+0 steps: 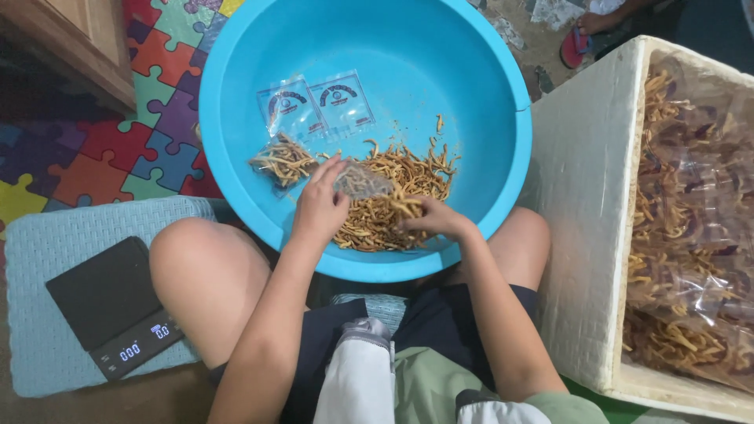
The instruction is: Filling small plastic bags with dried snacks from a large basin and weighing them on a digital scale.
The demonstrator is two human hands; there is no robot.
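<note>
Hands deep in the big blue basin point(479, 71): the left hand point(320, 206) grips a small clear pouch point(360, 182) at its mouth, the right hand point(436, 217) pinches a clump of fried snack sticks point(393, 188) from the pile. Filled pouch point(281, 161) and two flat empty ones point(316, 106) lie just beyond. Risk: brittle sticks snapping, or spilling past the narrow opening if it sags shut.

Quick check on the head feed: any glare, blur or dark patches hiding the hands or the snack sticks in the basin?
Head view: even light, hands and sticks sharp; soft sheen on the blue basin, glare on the small clear bag at the left hand, right hand unshadowed; upper left corner dark; wide-angle bend at edges.
</note>
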